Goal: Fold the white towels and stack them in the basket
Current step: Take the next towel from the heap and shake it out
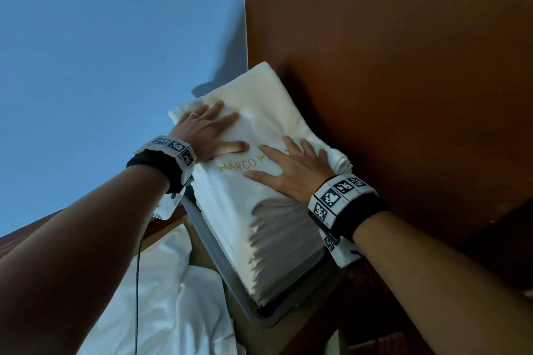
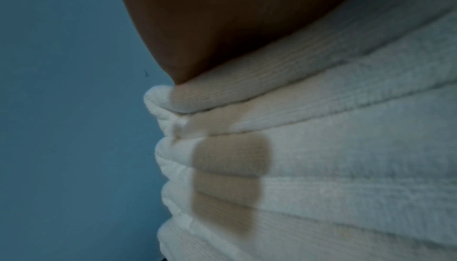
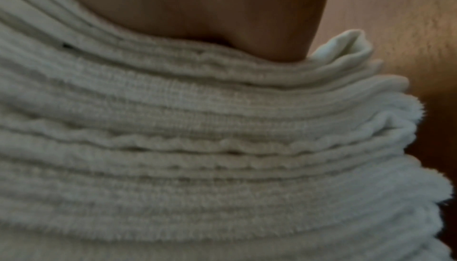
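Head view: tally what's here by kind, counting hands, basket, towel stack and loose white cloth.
Hands: 2, left hand and right hand, both flat on the towel stack
Towel stack: 1
Basket: 1
Loose white cloth: 1
Total: 5

- Gold lettering (image 1: 240, 164) on the top towel (image 1: 259, 112): its end hidden under the right hand (image 1: 291, 170).
- Basket (image 1: 213, 242): mostly hidden by the stack.
- Both wrist views: blurred.
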`<state>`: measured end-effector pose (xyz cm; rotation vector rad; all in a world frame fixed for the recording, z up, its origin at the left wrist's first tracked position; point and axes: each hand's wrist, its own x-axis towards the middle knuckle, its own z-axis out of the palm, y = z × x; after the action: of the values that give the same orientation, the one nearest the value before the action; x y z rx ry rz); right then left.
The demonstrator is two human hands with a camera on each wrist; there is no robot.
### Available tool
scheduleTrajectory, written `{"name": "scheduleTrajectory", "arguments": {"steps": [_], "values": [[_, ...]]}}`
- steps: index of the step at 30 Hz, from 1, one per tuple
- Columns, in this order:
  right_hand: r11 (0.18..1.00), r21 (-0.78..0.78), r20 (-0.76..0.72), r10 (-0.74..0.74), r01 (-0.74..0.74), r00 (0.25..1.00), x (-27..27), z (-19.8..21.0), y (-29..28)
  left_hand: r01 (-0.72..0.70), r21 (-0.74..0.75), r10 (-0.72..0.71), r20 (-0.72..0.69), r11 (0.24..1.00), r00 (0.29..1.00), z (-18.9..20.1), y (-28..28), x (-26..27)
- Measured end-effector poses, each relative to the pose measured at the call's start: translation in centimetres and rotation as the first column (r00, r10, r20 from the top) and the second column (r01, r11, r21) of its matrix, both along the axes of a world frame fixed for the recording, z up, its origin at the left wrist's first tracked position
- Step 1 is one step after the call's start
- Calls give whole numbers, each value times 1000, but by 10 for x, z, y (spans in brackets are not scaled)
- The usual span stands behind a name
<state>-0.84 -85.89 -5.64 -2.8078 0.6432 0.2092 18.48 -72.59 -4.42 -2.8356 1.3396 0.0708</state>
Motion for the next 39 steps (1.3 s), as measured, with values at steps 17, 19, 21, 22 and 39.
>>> {"name": "scheduleTrajectory", "arguments": {"steps": [17, 19, 21, 22, 39], "values": [[1000, -1, -24, -26, 26, 999, -15, 46, 21, -19, -321, -31, -151, 947, 988, 20, 72, -31], [999, 32, 35, -32, 31, 999, -14, 65, 39, -17, -389, -36, -129, 921, 991, 28, 101, -37], [999, 42, 132, -22, 16, 991, -12, 87, 67, -40, -427, -19, -133, 903, 991, 38, 134, -43], [999, 48, 188, -7, -3, 982, -11, 97, 85, -54, -425, -4, -134, 903, 991, 42, 152, -46], [921, 229, -58, 335, -314, 941, 34, -101, 403, -466, 159, 489, -392, 871, 780, -96, 521, -95]]}}
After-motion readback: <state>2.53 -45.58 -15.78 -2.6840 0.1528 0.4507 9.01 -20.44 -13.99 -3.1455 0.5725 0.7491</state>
